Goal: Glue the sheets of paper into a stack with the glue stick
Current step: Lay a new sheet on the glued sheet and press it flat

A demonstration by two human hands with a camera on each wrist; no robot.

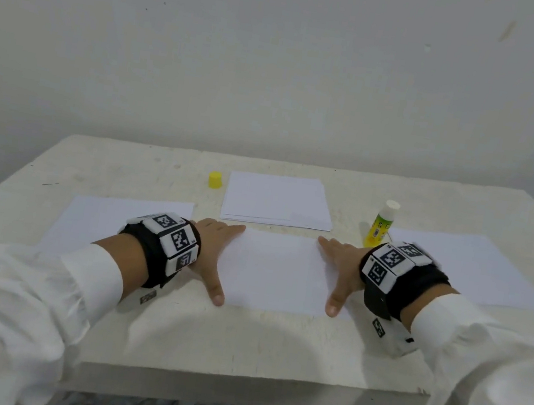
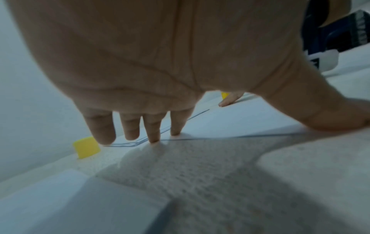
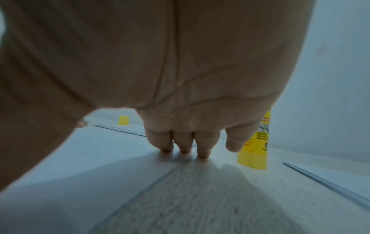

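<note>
A white sheet (image 1: pixel 277 271) lies on the table in front of me. My left hand (image 1: pixel 213 250) presses flat on its left edge, fingers straight and thumb spread. My right hand (image 1: pixel 340 272) presses the right edge the same way. In the wrist views the fingertips (image 2: pixel 154 139) of the left and the fingertips (image 3: pixel 185 150) of the right touch the paper's far corners. An uncapped glue stick (image 1: pixel 379 224) (image 3: pixel 255 147) stands upright just beyond my right wrist. Its yellow cap (image 1: pixel 215 180) (image 2: pixel 86 147) sits at the back left. A small paper stack (image 1: pixel 278 200) lies behind the sheet.
Single white sheets lie at the left (image 1: pixel 110 220) and at the right (image 1: pixel 478 265) of the cream table (image 1: pixel 237 343). A plain wall stands right behind the table. The table's front edge runs close below my forearms.
</note>
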